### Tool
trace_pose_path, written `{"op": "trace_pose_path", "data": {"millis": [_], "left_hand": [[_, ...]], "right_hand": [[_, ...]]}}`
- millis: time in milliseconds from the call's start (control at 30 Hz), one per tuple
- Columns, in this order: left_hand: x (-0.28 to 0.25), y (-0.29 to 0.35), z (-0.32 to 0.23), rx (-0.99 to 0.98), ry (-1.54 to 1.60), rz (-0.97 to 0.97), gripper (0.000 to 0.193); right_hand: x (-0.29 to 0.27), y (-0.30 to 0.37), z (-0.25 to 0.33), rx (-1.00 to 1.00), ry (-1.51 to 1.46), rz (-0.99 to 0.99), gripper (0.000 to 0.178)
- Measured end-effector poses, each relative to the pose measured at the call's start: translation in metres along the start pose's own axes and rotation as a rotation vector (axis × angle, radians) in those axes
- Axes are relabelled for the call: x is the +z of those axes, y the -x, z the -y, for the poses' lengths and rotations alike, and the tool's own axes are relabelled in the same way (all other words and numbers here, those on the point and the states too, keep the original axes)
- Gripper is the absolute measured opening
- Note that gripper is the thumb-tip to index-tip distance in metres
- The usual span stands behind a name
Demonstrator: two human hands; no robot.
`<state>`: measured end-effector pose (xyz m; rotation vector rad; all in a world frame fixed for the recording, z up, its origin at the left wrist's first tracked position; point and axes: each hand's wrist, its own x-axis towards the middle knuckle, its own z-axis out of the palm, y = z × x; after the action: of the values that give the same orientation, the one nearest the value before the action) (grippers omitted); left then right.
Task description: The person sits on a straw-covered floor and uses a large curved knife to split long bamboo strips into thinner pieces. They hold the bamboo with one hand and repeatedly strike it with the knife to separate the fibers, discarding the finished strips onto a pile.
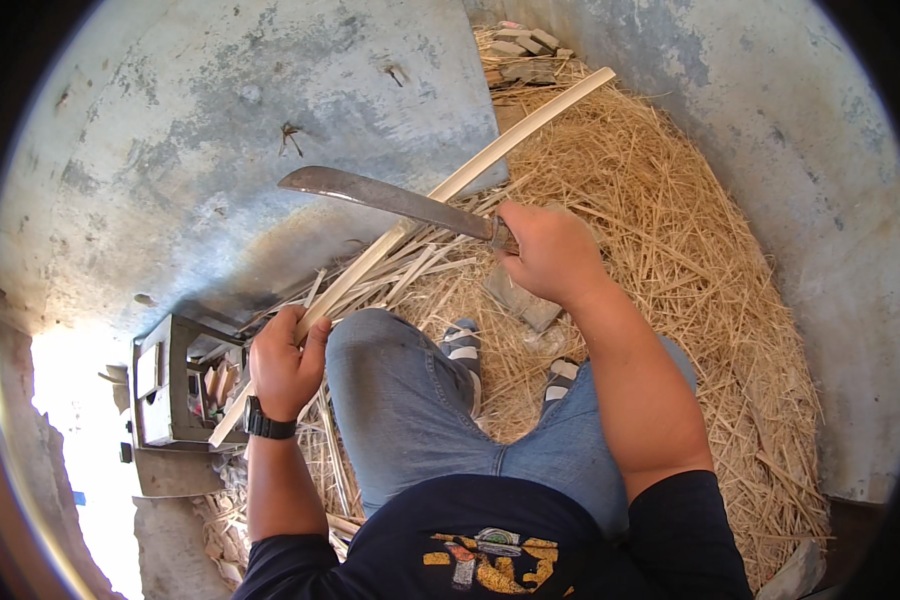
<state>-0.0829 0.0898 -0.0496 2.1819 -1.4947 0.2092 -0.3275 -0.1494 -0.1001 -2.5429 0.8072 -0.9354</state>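
My right hand is wrapped round the handle of a machete, whose dark, worn blade points left and curves at its tip. The blade crosses a long pale strip of split bamboo or wood, near the strip's middle; whether the two touch I cannot tell. Closed round the strip's lower part is my left hand, beside my left knee, thumb on top. From that hand the strip slants up and to the right, and a short end sticks out below it. A black watch is on my left wrist.
Shavings and thin strips cover the floor round my sandalled feet. A block lies between them. More split strips are heaped near my left knee. An old open cabinet stands at left. Worn bluish walls rise ahead and at right.
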Motion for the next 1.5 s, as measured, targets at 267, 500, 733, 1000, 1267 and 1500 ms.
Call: {"op": "trace_pose_path", "data": {"millis": [267, 500, 733, 1000, 1267, 1500], "left_hand": [[0.003, -0.001, -0.002, -0.042, 0.095, 0.076, 0.029], [0.004, 0.001, 0.003, -0.036, 0.104, 0.088, 0.03], [0.014, 0.002, -0.002, -0.045, 0.156, 0.077, 0.031], [0.01, 0.005, 0.004, -0.042, 0.074, 0.072, 0.031], [0.015, 0.003, -0.004, -0.011, 0.034, -0.001, 0.028], [0.013, 0.004, -0.003, 0.018, -0.021, -0.077, 0.024]], "right_hand": [[0.011, 0.003, 0.015, -0.142, -0.051, 0.045, 0.02], [-0.005, -0.004, -0.009, 0.085, -0.038, -0.013, 0.019], [0.005, 0.002, 0.011, -0.059, -0.055, 0.065, 0.019], [-0.002, -0.005, -0.013, 0.124, -0.076, 0.006, 0.02], [0.006, 0.0, 0.01, -0.014, -0.035, 0.146, 0.021], [-0.002, -0.007, -0.01, 0.136, -0.102, 0.086, 0.025]]}}
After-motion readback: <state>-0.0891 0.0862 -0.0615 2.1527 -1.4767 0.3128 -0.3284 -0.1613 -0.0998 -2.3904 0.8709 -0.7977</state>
